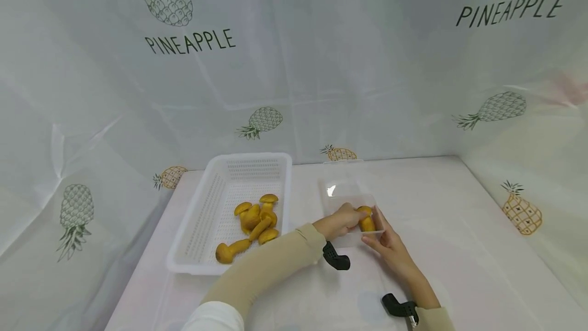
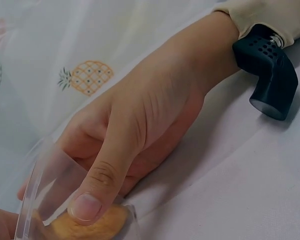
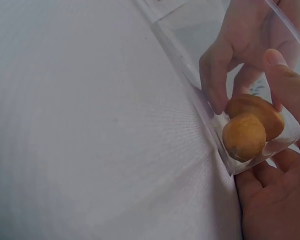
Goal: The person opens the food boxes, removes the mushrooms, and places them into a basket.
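A clear plastic box point(image 1: 337, 202) with its lid point(image 1: 343, 173) folded back stands right of centre on the table. Inside it, at its right end, lies a yellow-brown mushroom point(image 3: 244, 137) with a rounded cap and a thick stem. My left hand point(image 1: 342, 220) reaches into the box and pinches the mushroom by its cap, as the right wrist view shows. With my right hand point(image 1: 392, 252) I grip the box's right end. In the left wrist view the right thumb point(image 2: 87, 206) lies over the box wall, while the other fingers go round its outer side.
To the left, a white perforated basket point(image 1: 188, 229) holds several more mushrooms point(image 1: 251, 217). White sheeting point(image 1: 367, 80) printed with pineapples rises behind and beside the white-covered table point(image 1: 464, 249). Black wrist devices point(image 1: 337, 257) sit on both arms.
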`<state>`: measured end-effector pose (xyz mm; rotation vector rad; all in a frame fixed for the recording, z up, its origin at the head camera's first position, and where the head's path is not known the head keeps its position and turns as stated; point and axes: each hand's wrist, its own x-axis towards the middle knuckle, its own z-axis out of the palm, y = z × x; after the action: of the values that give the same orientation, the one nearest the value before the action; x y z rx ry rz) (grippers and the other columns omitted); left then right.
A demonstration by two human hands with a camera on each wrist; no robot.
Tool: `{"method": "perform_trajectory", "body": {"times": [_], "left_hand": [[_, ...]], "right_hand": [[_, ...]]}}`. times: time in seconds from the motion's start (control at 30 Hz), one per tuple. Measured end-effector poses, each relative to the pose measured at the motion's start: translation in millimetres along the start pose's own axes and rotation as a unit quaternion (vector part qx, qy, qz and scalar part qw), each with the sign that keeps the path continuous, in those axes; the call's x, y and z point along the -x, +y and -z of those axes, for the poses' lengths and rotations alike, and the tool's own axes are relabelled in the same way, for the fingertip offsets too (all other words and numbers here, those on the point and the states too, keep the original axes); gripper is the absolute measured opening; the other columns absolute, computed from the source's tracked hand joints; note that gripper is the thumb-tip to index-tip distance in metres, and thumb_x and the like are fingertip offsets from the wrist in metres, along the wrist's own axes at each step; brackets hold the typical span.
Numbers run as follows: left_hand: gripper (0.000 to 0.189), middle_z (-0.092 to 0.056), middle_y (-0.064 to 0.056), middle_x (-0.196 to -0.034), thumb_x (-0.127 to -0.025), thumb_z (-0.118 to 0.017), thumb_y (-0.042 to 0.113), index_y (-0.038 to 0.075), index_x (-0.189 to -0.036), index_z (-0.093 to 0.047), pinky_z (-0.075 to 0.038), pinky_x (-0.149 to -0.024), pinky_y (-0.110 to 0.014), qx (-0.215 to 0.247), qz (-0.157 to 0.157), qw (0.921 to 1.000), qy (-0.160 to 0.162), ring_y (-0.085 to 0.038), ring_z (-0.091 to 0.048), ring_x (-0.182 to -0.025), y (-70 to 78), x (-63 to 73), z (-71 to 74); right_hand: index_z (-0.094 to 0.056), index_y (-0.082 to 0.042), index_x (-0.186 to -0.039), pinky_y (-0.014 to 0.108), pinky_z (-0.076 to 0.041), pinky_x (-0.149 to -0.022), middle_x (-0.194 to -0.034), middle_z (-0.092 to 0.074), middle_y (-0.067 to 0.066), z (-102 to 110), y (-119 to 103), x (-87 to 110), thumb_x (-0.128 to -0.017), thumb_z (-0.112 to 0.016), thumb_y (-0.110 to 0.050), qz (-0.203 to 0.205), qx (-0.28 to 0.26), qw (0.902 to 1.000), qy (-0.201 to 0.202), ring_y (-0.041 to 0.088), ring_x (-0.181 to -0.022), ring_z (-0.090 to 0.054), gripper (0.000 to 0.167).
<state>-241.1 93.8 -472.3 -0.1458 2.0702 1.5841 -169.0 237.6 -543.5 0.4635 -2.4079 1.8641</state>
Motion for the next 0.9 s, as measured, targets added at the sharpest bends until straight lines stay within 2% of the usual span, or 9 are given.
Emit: {"method": "perform_trajectory", "body": {"times": [0.13,0.23,0.33,0.57,0.7,0.9], "left_hand": [[0.017,-0.052,-0.002,-0.081,-0.099,-0.063,0.01,-0.007,-0.101,-0.064,-0.042,-0.063,-0.018,0.013,-0.007,0.9999,-0.009,-0.01,-0.046,-0.068,-0.8,-1.6,-1.5],[0.018,-0.057,-0.003,-0.086,-0.099,-0.063,0.009,-0.008,-0.104,-0.064,-0.052,-0.076,-0.021,0.03,0.001,0.9995,-0.012,-0.011,-0.055,-0.074,-0.9,-2.0,-1.3],[0.02,-0.06,-0.005,-0.089,-0.098,-0.065,0.009,-0.007,-0.109,-0.063,-0.056,-0.084,-0.026,0.044,0.012,0.9989,-0.006,-0.013,-0.06,-0.079,-0.1,-1.9,-0.6],[0.022,-0.061,-0.005,-0.09,-0.097,-0.067,0.011,-0.005,-0.111,-0.065,-0.057,-0.086,-0.029,0.059,0.005,0.9982,-0.004,-0.013,-0.062,-0.08,3.4,-0.3,3.5],[0.023,-0.061,-0.005,-0.091,-0.097,-0.067,0.01,-0.006,-0.113,-0.064,-0.056,-0.089,-0.032,0.073,-0.002,0.9971,-0.019,-0.014,-0.06,-0.08,9.1,5.3,9.1],[0.034,-0.063,-0.009,-0.097,-0.098,-0.064,0.008,-0.01,-0.126,-0.058,-0.056,-0.088,-0.03,0.108,-0.031,0.9926,-0.047,-0.017,-0.062,-0.087,15.9,12.7,19.6]], "right_hand": [[-0.009,-0.01,-0.161,0.006,-0.026,-0.101,-0.163,-0.009,0.022,1,-1,0.4,-0.097,-0.066,-0.008,-0.003,-0.004,1.0,0.0,0.047,-0.146,-0.013,0.086],[-0.008,-0.009,-0.161,0.006,-0.027,-0.101,-0.163,-0.009,0.023,1,-2,0.5,-0.097,-0.066,-0.008,-0.005,-0.002,1.0,-0.002,0.048,-0.145,-0.013,0.086],[-0.008,-0.009,-0.161,0.007,-0.028,-0.101,-0.163,-0.009,0.023,0,-1,0.5,-0.097,-0.066,-0.009,-0.006,-0.004,1.0,-0.004,0.048,-0.145,-0.013,0.086],[-0.008,-0.015,-0.162,0.006,-0.026,-0.101,-0.164,-0.007,0.019,-1,-2,0.0,-0.097,-0.066,-0.012,-0.02,0.005,0.9998,-0.002,0.045,-0.147,-0.013,0.087],[-0.007,-0.019,-0.162,0.006,-0.029,-0.101,-0.165,-0.007,0.016,1,-1,0.0,-0.097,-0.067,-0.012,-0.019,0.004,0.9998,-0.001,0.044,-0.146,-0.017,0.089],[-0.01,-0.014,-0.162,0.006,-0.029,-0.1,-0.164,-0.008,0.019,0,1,-1.3,-0.095,-0.068,-0.008,-0.001,0.006,1.0,0.004,0.049,-0.144,-0.016,0.089]]}}
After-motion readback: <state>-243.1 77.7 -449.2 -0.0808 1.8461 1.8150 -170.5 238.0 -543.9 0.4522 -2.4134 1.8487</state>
